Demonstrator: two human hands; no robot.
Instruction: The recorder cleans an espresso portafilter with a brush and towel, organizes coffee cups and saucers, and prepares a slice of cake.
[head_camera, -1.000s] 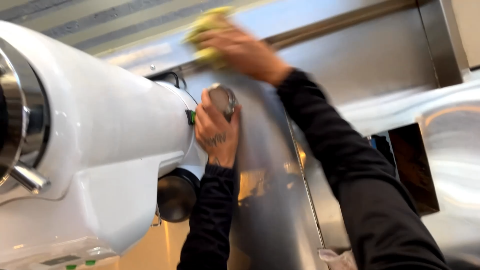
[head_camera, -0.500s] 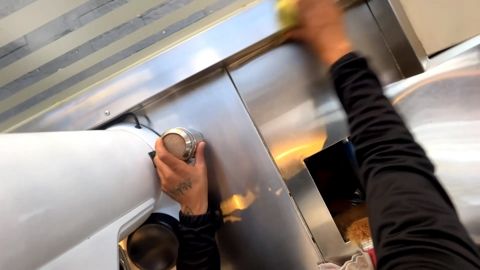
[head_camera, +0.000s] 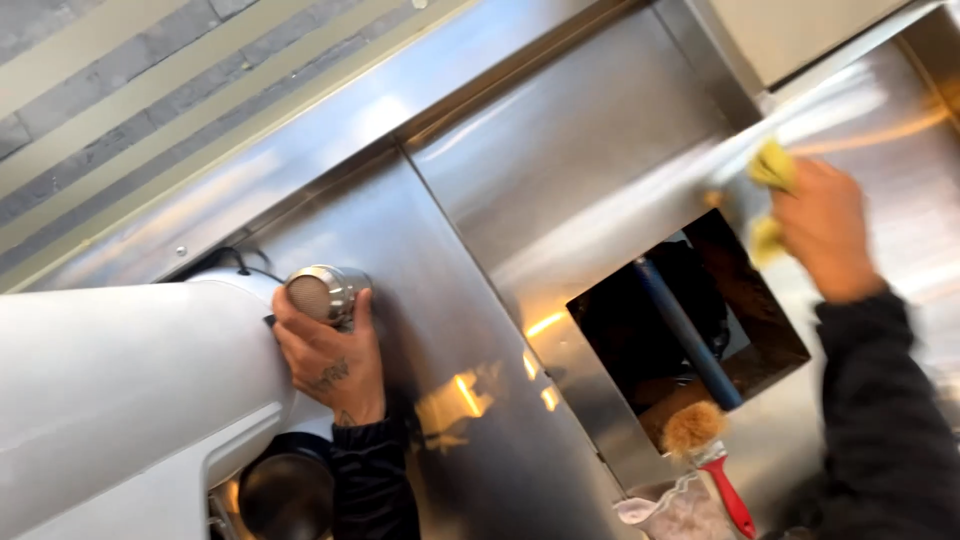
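Head view, one moment, items as seen.

Left hand (head_camera: 335, 365): clenched around a small steel shaker (head_camera: 326, 293) with a fine mesh top, fingers wrapped about its body from below. The shaker is tilted, mesh end facing the camera; what it holds cannot be made out through the mesh. The hand rests against the rear of a large white mixer housing (head_camera: 120, 390), and the shaker sits just beside that housing's upper edge. A dark sleeve covers the wrist.

Right hand (head_camera: 825, 235): grasping a yellow cloth (head_camera: 770, 195), pressed to the stainless steel wall panel (head_camera: 560, 190) at upper right. Hand and cloth are blurred, so the exact finger positions cannot be told. A dark sleeve covers the forearm.

Dark recess (head_camera: 690, 330): a rectangular opening in the steel panel, between the two hands and nearer the right one. Inside it, a blue handle (head_camera: 685, 335) runs on a slant; the rest of the interior is too dark to list.

Brush (head_camera: 700, 435): tan bristles, red handle, lying just below the recess opening.

Clear bag (head_camera: 675, 510): crumpled, at the bottom edge, touching or just beside the brush handle; contents not discernible.

Black round part (head_camera: 285, 490): beneath the mixer housing, beside the left sleeve.

Black cable (head_camera: 225, 262): above the mixer housing, against the panel.
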